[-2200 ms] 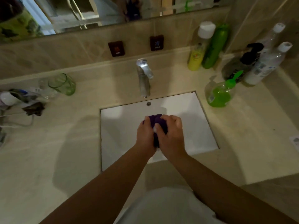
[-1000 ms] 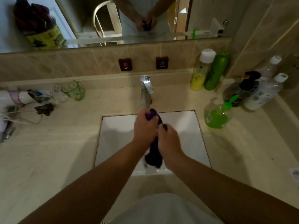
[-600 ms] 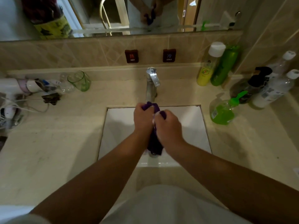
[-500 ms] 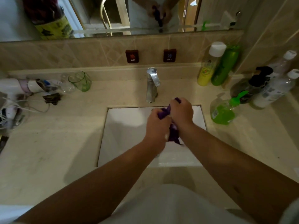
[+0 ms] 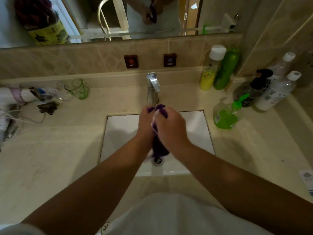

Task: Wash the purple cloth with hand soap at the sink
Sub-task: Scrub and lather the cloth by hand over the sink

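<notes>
The purple cloth (image 5: 160, 148) is bunched between both hands over the white sink (image 5: 118, 133). Its top end pokes out above my fingers and its lower end hangs down toward the drain (image 5: 157, 161). My left hand (image 5: 145, 123) grips it from the left and my right hand (image 5: 170, 128) grips it from the right, the two pressed close together. White suds show between the hands. The chrome faucet (image 5: 153, 89) stands just behind them. The green hand soap pump bottle (image 5: 226, 115) sits on the counter right of the sink.
Yellow and green bottles (image 5: 218, 70) stand at the back right, with a dark pump bottle (image 5: 254, 89) and clear bottles (image 5: 277, 92) further right. A green glass (image 5: 77, 88), a hair dryer (image 5: 18, 97) and cords lie at left. Hot and cold tags hang on the tiled wall.
My hands, rubbing the cloth, swung right of the faucet half a second ago and have come back to the sink's middle, in front of the faucet. The cloth hangs lower toward the drain.
</notes>
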